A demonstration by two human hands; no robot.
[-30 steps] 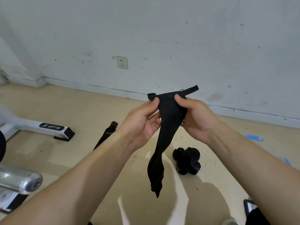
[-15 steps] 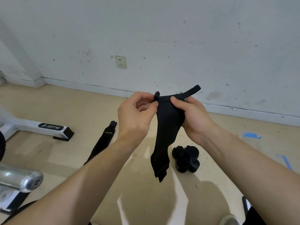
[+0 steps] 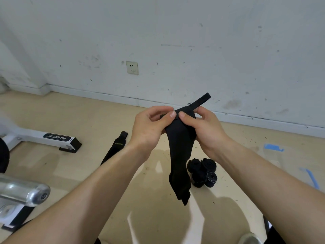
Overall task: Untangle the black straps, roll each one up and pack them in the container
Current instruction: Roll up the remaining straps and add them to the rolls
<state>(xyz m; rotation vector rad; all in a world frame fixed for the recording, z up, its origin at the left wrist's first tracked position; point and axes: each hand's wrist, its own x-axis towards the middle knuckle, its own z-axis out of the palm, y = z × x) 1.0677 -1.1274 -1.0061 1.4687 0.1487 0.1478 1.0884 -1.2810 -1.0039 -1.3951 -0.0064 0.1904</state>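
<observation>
The black strap (image 3: 179, 147) hangs in the air before the person, wide on top, crumpled at its lower end, a thin loop pointing up-right; the left hand (image 3: 149, 131) and the right hand (image 3: 205, 131) both pinch its top edge, thumbs nearly touching; a second strap (image 3: 116, 147) on the floor, partly hidden by the left forearm, reads "XUEYING"; the white machine foot (image 3: 44, 138) reads "BRTW".
</observation>
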